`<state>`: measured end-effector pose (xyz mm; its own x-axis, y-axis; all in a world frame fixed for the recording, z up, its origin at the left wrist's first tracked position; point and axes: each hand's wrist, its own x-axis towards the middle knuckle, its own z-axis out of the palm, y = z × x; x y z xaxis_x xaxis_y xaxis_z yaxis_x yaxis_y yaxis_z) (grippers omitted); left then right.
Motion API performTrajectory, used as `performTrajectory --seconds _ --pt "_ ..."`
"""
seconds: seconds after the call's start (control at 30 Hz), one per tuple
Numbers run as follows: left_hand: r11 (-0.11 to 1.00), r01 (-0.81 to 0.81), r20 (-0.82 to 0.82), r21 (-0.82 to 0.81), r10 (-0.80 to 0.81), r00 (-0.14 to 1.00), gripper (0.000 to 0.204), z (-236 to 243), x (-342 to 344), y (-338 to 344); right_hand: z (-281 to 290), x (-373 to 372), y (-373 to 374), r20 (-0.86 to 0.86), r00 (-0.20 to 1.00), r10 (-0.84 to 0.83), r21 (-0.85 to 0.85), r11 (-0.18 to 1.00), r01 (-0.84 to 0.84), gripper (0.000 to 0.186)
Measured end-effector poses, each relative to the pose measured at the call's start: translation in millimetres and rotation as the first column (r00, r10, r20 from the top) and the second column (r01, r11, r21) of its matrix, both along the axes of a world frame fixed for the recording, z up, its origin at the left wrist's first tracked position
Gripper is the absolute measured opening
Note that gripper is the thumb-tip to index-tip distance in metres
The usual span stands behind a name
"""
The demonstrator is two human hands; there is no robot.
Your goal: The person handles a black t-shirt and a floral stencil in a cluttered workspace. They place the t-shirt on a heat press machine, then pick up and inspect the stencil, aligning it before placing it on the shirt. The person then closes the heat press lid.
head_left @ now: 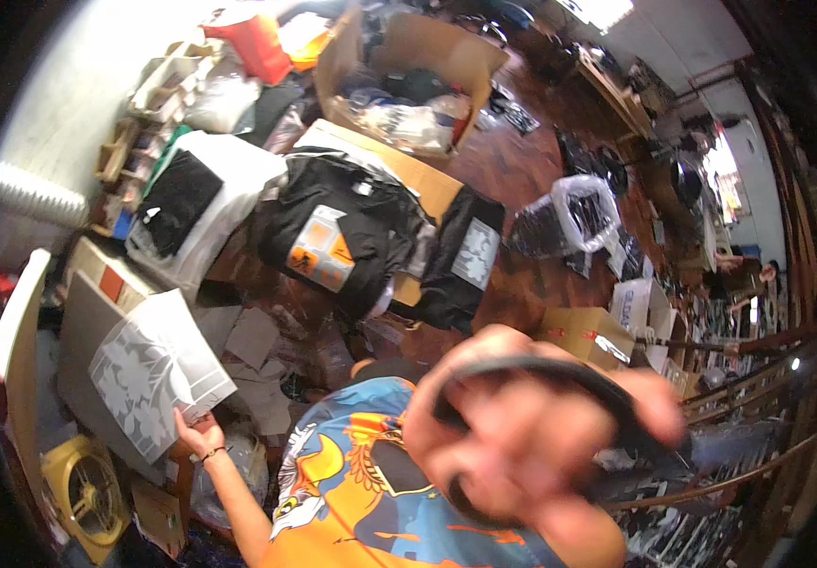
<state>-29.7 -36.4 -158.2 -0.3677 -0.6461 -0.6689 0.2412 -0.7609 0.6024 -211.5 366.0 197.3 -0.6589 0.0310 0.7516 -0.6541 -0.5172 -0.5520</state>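
Note:
My left hand (198, 434) is held out at the lower left and grips the bottom edge of a clear sheet printed with a white floral pattern (158, 371). My right hand (532, 440) is very close to the camera and blurred. Its fingers curl around a black curved band or strap (569, 371); what exactly it is cannot be made out. Below both hands is my orange and blue printed shirt (361, 492).
Black printed shirts (352, 227) lie piled on flattened cardboard. An open cardboard box (408, 66) stands behind them, with a plastic bag of dark items (584, 213) and a small box (584, 331) to the right. A yellow fan (87, 492) is at lower left. Another person (740, 275) sits at the far right.

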Motion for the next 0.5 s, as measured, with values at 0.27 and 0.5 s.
performTrajectory --seconds 0.27,0.5 --pt "0.999 0.027 -0.04 -0.042 -0.029 0.999 0.032 82.1 -64.4 93.5 29.5 -53.9 59.8 -0.109 0.991 -0.079 -0.356 0.934 0.036 0.044" --pt "0.971 0.235 -0.045 -0.049 -0.237 0.97 0.03 74.7 -72.8 143.4 3.0 -94.5 100.6 -0.037 0.983 -0.179 -0.469 0.872 0.141 0.053"
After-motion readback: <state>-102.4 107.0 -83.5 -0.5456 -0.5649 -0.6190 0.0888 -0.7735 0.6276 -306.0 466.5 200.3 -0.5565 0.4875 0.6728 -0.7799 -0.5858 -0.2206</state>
